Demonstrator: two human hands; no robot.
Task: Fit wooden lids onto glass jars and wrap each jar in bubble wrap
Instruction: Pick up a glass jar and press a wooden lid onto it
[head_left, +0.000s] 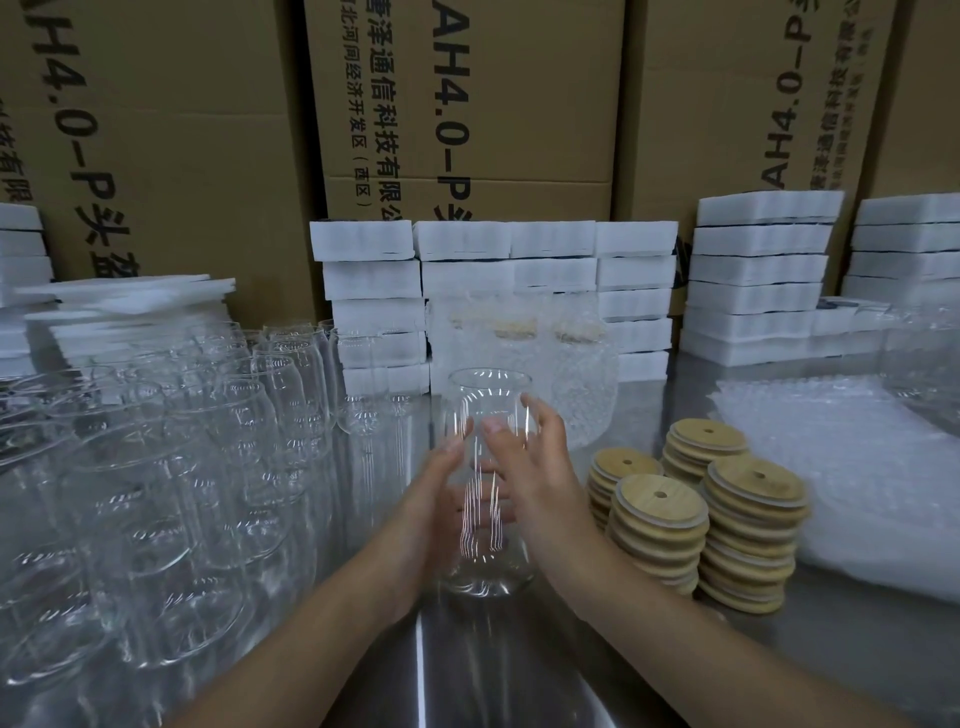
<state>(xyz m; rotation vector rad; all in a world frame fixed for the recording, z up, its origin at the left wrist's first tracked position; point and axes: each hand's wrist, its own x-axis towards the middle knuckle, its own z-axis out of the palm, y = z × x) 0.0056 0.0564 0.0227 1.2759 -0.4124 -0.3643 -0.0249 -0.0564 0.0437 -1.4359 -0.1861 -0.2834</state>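
Glass jar (488, 566) between blurred left hand (415, 519), right hand (540, 467).

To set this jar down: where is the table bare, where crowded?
Bare: the steel table on the near side of the held clear glass jar, between crowded empty glass jars left and round wooden lid stacks right; also before the white bubble wrap sheets.

Packing area, warehouse. Printed cartons (467, 104) stacked behind a steel bench (519, 675). Foam blocks (758, 275), lids (660, 525), jars (171, 467) in bulk.
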